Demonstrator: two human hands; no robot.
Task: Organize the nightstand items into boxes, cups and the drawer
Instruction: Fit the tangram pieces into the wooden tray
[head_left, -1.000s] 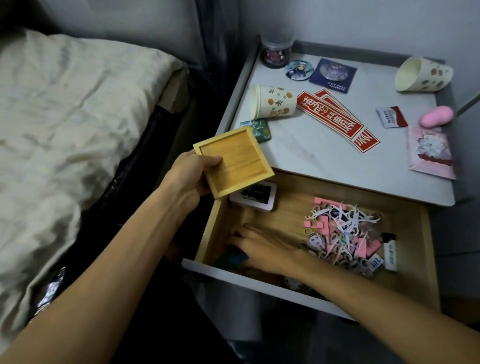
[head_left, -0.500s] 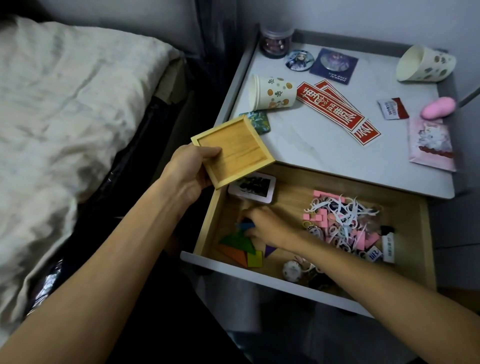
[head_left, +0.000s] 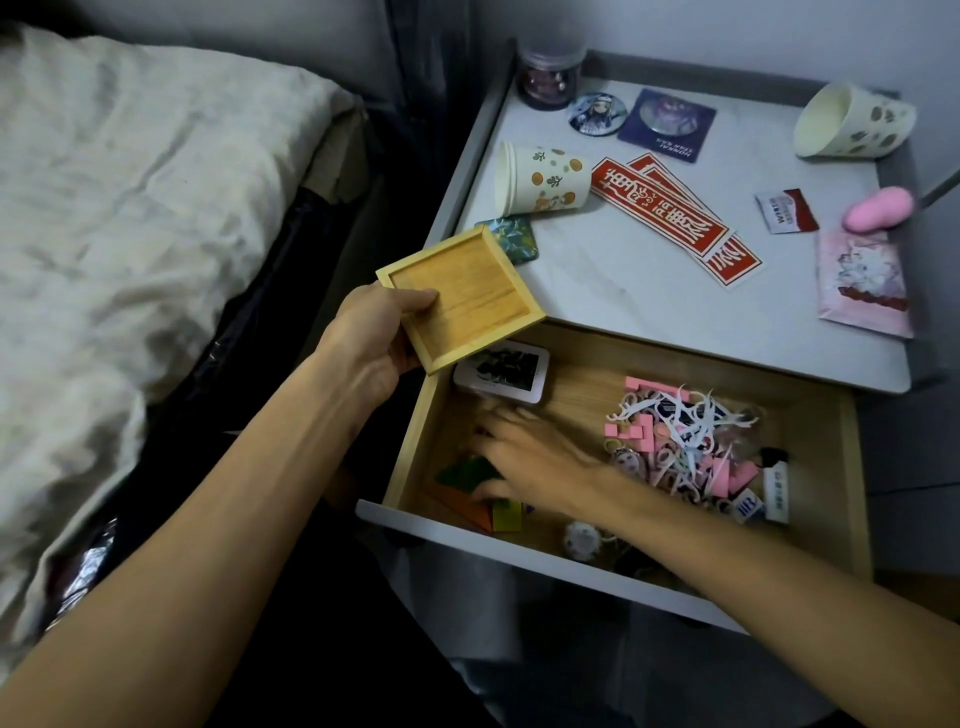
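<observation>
My left hand (head_left: 363, 338) grips a shallow square wooden box (head_left: 467, 296) by its near corner, thumb inside, above the left back corner of the open drawer (head_left: 519, 551). My right hand (head_left: 535, 457) is inside the drawer's left part, fingers spread and blurred over flat coloured puzzle pieces (head_left: 462, 470) in green, orange and yellow. A heap of pink blocks and white cut-outs (head_left: 685, 441) fills the drawer's right part. A white framed card (head_left: 501, 371) lies at the drawer's back left.
On the nightstand top (head_left: 623, 291) two paper cups (head_left: 540, 179) (head_left: 852, 127) lie on their sides, with red stickers (head_left: 670, 213), a jar (head_left: 550, 78), badges, a pink packet (head_left: 862, 280) and a pink object. The bed (head_left: 130, 208) is on the left.
My right hand slid from the drawer's front left toward the back, then returned over the coloured pieces, which became visible. The left hand kept holding the wooden box nearly still.
</observation>
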